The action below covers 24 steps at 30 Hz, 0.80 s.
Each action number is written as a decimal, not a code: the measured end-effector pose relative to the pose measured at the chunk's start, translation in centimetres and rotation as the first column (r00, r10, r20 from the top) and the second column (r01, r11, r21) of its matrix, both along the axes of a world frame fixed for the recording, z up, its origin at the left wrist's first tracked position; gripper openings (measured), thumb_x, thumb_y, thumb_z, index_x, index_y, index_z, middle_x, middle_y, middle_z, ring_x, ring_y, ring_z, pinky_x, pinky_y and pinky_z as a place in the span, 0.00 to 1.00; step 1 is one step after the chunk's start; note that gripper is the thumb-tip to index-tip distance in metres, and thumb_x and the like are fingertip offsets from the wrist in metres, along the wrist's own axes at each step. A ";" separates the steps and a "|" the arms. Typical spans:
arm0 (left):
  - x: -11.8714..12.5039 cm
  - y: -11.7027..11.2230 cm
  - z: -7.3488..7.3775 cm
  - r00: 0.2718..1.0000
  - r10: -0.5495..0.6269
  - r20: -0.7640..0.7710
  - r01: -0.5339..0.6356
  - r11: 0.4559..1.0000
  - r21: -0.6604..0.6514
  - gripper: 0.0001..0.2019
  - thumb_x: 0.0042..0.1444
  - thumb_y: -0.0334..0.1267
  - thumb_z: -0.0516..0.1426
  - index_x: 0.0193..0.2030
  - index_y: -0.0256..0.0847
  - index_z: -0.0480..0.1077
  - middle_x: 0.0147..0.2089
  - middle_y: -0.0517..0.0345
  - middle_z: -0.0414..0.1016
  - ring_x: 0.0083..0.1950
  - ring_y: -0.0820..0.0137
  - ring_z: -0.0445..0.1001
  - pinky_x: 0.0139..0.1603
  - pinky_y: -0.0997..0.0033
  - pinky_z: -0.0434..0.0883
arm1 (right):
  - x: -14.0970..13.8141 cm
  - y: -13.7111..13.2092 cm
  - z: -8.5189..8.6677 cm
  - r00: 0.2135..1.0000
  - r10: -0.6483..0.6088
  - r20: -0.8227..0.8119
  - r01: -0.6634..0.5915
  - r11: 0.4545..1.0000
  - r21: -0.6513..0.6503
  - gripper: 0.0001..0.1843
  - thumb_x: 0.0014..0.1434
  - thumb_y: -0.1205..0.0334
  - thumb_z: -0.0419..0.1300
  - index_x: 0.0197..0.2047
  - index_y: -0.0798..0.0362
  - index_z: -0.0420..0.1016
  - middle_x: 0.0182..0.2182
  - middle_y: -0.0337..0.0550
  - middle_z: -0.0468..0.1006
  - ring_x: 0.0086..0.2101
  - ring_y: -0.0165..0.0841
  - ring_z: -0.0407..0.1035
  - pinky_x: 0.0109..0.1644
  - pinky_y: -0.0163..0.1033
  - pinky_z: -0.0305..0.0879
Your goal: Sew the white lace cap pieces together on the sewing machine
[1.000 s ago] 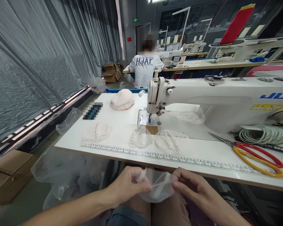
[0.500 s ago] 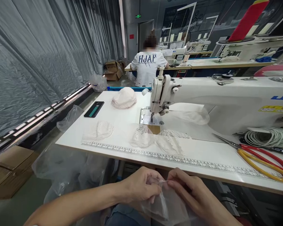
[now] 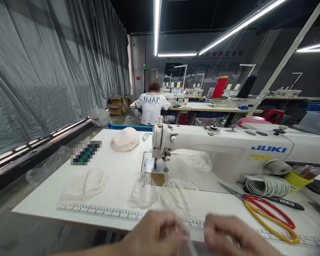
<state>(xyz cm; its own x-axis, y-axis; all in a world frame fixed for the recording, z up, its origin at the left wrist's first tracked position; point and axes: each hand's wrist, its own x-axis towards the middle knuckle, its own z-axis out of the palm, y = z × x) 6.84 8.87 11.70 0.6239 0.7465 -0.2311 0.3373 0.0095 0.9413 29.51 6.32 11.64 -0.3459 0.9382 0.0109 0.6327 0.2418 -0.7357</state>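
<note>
Though blurry, hands [image 3: 160,233] far from tub [image 3: 296,179]

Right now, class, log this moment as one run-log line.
left hand: low, blurred, grip unclear | right hand: same | ahead: lace pieces by sewing machine | right: scissors

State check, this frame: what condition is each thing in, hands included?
left hand, fingers curled, motion-blurred; grip unclear
right hand, fingers curled, motion-blurred; grip unclear
scissors, closed, flat on table
cord, coiled
lace pair, flat, in front of sewing machine
single lace piece, flat
padded cups, stacked
</note>
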 end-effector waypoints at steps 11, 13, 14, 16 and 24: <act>3.2 9.8 -3.3 0.924 0.069 -0.376 0.103 0.902 0.419 0.18 0.52 0.30 0.52 0.51 0.36 0.65 0.42 0.51 0.69 0.49 0.58 0.64 0.49 0.59 0.61 | 1.9 10.7 -5.9 0.910 -0.227 0.348 0.187 0.971 0.146 0.07 0.59 0.54 0.49 0.37 0.46 0.63 0.24 0.36 0.73 0.27 0.37 0.67 0.29 0.36 0.54; 3.0 9.9 -3.4 0.919 0.050 -0.392 0.123 0.907 0.403 0.18 0.52 0.30 0.51 0.51 0.38 0.64 0.44 0.51 0.68 0.50 0.59 0.63 0.50 0.61 0.61 | 2.0 10.5 -6.2 0.895 -0.215 0.392 0.166 0.974 0.156 0.07 0.61 0.55 0.47 0.34 0.46 0.62 0.24 0.36 0.73 0.27 0.36 0.67 0.28 0.36 0.53; 3.0 10.0 -3.4 0.915 0.036 -0.403 0.138 0.908 0.395 0.16 0.52 0.30 0.51 0.49 0.39 0.64 0.44 0.52 0.68 0.49 0.60 0.64 0.49 0.62 0.61 | 2.1 10.5 -6.3 0.887 -0.206 0.412 0.151 0.975 0.161 0.08 0.61 0.56 0.46 0.32 0.47 0.62 0.24 0.36 0.73 0.27 0.36 0.67 0.28 0.36 0.53; 3.3 10.2 -3.6 0.907 0.012 -0.421 0.168 0.906 0.388 0.13 0.51 0.30 0.51 0.45 0.40 0.65 0.42 0.53 0.68 0.46 0.62 0.65 0.46 0.64 0.62 | 2.9 10.7 -6.2 0.866 -0.199 0.458 0.129 0.975 0.180 0.10 0.61 0.56 0.47 0.30 0.47 0.62 0.24 0.37 0.73 0.27 0.37 0.68 0.28 0.36 0.52; 10.2 11.6 -4.6 0.922 -0.138 -0.362 0.282 0.879 0.383 0.16 0.49 0.28 0.53 0.46 0.36 0.66 0.45 0.48 0.69 0.50 0.59 0.65 0.51 0.62 0.63 | 8.8 11.0 -3.8 0.710 -0.337 0.618 0.160 0.932 0.325 0.03 0.54 0.61 0.58 0.30 0.47 0.70 0.26 0.42 0.77 0.31 0.44 0.73 0.32 0.42 0.61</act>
